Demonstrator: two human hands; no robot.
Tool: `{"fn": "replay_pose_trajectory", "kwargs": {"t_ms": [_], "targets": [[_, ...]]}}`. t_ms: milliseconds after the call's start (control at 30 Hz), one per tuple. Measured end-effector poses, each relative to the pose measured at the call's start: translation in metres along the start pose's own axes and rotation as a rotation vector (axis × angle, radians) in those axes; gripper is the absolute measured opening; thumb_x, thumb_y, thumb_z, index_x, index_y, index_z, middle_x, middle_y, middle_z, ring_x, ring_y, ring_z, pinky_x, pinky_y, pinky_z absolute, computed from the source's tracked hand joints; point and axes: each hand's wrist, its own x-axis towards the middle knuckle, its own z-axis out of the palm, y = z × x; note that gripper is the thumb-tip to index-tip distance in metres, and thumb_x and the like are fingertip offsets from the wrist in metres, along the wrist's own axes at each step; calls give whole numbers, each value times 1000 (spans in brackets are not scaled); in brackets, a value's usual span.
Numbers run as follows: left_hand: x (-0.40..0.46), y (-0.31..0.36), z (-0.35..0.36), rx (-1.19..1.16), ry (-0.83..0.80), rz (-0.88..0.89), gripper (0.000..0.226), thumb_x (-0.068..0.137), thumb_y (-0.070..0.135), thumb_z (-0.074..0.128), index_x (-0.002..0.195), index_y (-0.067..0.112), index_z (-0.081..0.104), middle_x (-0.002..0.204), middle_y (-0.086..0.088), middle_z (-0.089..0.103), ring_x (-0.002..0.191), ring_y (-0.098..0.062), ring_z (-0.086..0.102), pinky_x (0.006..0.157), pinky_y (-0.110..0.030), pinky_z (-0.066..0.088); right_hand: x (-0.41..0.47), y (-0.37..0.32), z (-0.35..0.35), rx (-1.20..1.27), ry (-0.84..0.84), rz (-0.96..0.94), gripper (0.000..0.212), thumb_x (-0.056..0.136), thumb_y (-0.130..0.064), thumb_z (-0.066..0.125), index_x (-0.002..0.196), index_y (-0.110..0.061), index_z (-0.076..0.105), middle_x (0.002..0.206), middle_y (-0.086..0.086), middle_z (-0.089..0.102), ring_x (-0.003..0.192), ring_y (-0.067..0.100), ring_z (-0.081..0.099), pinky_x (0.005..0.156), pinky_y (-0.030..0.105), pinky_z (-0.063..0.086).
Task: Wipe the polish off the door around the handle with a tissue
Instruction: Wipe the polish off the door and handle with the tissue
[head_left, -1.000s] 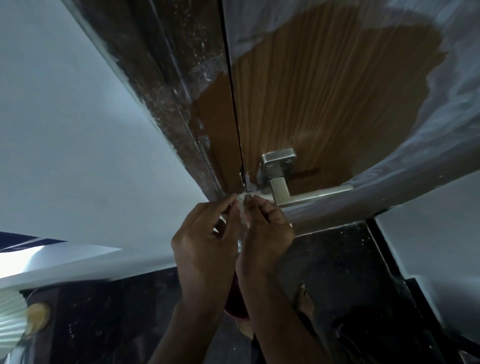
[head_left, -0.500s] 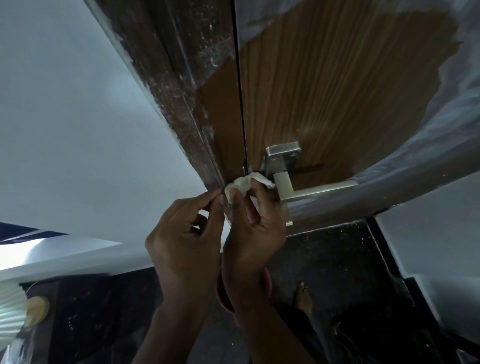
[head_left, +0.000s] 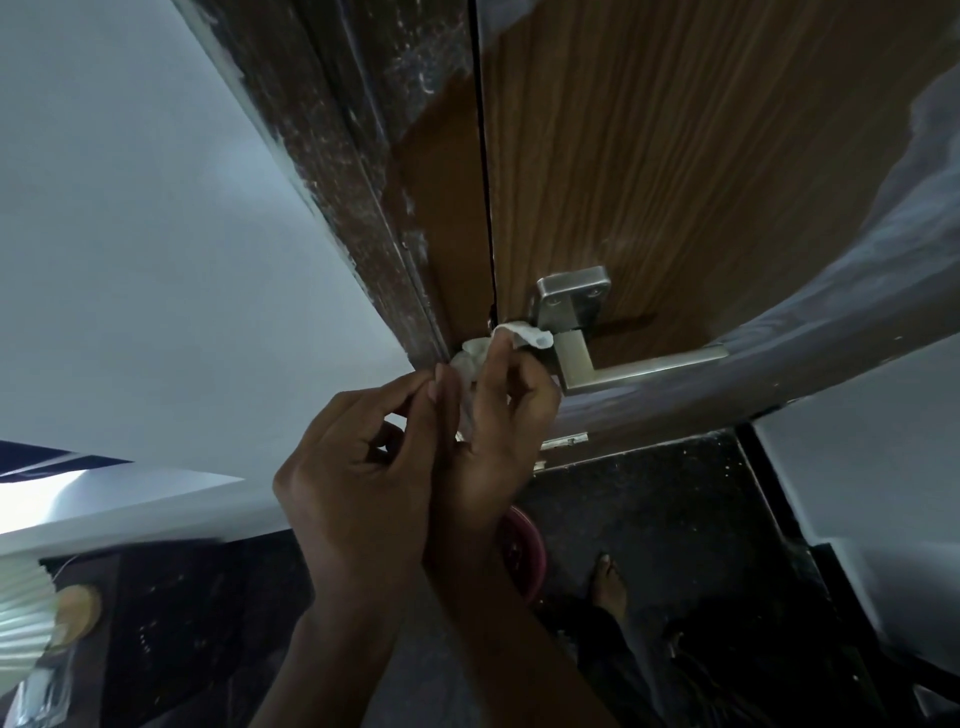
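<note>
Moved up since earlier; right hand fingers pinching tissue beside handle, left hand fingers pinching its tail, keeping it taut.

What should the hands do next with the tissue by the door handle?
Probably rub the tissue along the door beside the handle. The right hand already holds it there, the left hand pinches its lower end, and pale film remains nearby.
</note>
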Motion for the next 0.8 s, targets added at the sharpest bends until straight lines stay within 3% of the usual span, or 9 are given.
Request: {"fn": "replay_pose_trajectory", "kwargs": {"t_ms": [67, 167, 267, 367, 467, 567, 633, 700, 800], "targets": [[0, -3, -1, 33, -1, 21, 13, 92, 24, 71, 100, 20, 80, 91, 7, 76, 70, -3, 66, 67, -9, 49, 2, -1, 2, 85, 11, -54, 37, 99, -16, 56, 128, 8, 57, 119, 13, 56, 110, 14, 56, 94, 8, 45], [-2, -9, 0, 61, 2, 41, 11, 91, 16, 74, 100, 15, 80, 91, 3, 77, 69, -7, 68, 67, -9, 51, -10, 12, 0, 231, -49, -39, 37, 97, -2, 58, 126, 19, 53, 117, 33, 57, 114, 24, 55, 103, 15, 42], [-4, -12, 1, 67, -5, 41, 12, 90, 13, 76, 101, 12, 80, 90, 0, 78, 68, -8, 68, 67, -6, 50, -14, 33, 5, 74, -53, -76, 29, 98, -2, 56, 120, 17, 62, 111, 29, 62, 109, 18, 58, 98, 12, 45], [-4, -13, 1, 52, -6, 28, 12, 89, 13, 77, 101, 15, 80, 89, 2, 77, 68, -6, 67, 65, -7, 49, -20, 54, 8, -29, -58, 6, 24, 93, -1, 62, 115, 5, 69, 108, 22, 65, 105, 10, 58, 92, 9, 49], [-4, -14, 0, 60, -7, 28, 12, 89, 13, 77, 101, 14, 80, 90, 3, 78, 68, -4, 66, 64, -5, 48, -15, 55, 10, 38, 34, 173, 21, 87, 2, 72, 108, -1, 71, 106, 10, 68, 102, 9, 67, 82, 25, 61], [-3, -17, 0, 55, -12, 34, 12, 89, 14, 76, 100, 13, 80, 90, 3, 77, 68, -3, 66, 64, -5, 48, -10, 36, 9, 153, 49, 191, 20, 83, 8, 73, 102, 2, 72, 103, 10, 68, 100, -1, 67, 83, 12, 56], [-2, -18, 2, 33, -68, 20, 13, 90, 15, 75, 101, 16, 80, 91, 6, 77, 69, 1, 65, 64, -6, 49, -6, 29, 9, 213, 49, 237, 18, 83, 8, 73, 99, 1, 73, 103, 16, 68, 98, 8, 69, 81, 11, 56], [0, -19, 6, 17, -206, -7, 15, 90, 21, 72, 103, 21, 79, 94, 12, 75, 73, 1, 66, 65, -6, 50, -4, 37, 7, 190, 55, 271, 14, 84, 5, 74, 96, -2, 73, 102, 15, 68, 95, 18, 71, 78, 18, 59], [0, -19, 15, 19, -353, -15, 26, 91, 41, 61, 105, 27, 78, 90, 25, 67, 85, 4, 64, 70, -3, 48, -3, 63, 2, 125, 40, 410, 8, 87, -5, 73, 94, -3, 76, 95, 10, 75, 89, 19, 74, 75, 34, 61]]}}
